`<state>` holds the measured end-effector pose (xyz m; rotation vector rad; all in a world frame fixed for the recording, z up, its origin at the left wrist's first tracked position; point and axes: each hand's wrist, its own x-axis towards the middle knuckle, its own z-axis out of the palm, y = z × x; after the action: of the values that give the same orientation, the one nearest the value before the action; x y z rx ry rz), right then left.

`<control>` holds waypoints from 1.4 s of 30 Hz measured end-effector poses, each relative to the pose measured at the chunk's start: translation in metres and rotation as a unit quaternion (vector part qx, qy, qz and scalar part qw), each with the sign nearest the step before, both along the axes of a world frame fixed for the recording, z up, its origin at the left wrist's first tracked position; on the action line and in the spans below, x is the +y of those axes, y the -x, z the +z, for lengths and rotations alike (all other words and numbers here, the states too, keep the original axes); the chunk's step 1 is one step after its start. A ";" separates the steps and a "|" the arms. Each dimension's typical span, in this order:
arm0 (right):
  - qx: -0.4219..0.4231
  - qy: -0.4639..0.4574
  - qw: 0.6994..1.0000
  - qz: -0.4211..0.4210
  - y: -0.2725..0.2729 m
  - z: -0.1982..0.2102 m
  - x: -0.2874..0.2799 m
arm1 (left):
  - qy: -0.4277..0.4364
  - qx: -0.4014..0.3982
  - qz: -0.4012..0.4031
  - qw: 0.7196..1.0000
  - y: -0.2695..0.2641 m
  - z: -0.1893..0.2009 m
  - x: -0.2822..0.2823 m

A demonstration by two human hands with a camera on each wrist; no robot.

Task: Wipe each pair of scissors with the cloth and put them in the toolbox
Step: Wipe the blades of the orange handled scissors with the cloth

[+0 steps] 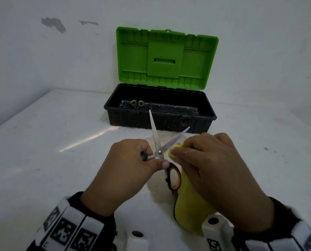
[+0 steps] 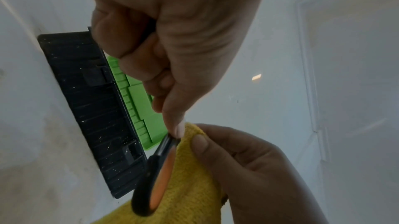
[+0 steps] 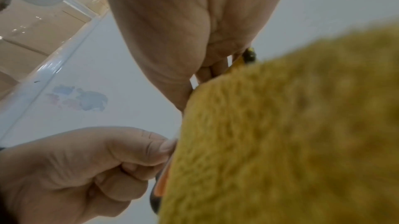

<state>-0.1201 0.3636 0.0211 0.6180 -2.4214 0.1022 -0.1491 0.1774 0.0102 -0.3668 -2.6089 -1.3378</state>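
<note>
My left hand [image 1: 133, 160] grips a pair of black-and-orange scissors [image 1: 157, 142] near the pivot, blades spread wide and pointing away towards the toolbox. One orange-lined handle loop [image 1: 174, 178] hangs below my thumb; the same loop [image 2: 159, 181] shows in the left wrist view. My right hand [image 1: 209, 163] pinches a yellow cloth [image 1: 189, 200] against the base of the right blade; the cloth [image 3: 280, 133] fills the right wrist view. The black toolbox [image 1: 160, 122] with its green lid [image 1: 166, 57] raised stands behind. Green-handled scissors [image 1: 137, 104] lie inside at its left end.
The work goes on over a white tabletop [image 1: 51, 142] set in a corner of white walls. The toolbox stands against the back wall [image 1: 60, 60]. A patch of pale grit [image 1: 167, 136] lies on the table under the scissors.
</note>
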 end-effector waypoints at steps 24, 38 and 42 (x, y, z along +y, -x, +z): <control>0.039 0.161 0.984 -0.067 0.008 -0.009 -0.001 | 0.049 0.046 -0.010 0.998 0.000 0.000 0.001; 0.026 0.205 0.977 -0.061 0.003 -0.011 -0.013 | 0.070 0.058 0.016 0.996 -0.006 0.008 0.003; -0.015 0.253 0.967 -0.041 0.008 -0.009 0.002 | 0.048 0.058 0.005 0.997 -0.008 0.004 0.003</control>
<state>-0.1282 0.3658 0.0125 0.2814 -2.3108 0.6735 -0.1414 0.1801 0.0145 -0.4334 -2.5799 -1.1549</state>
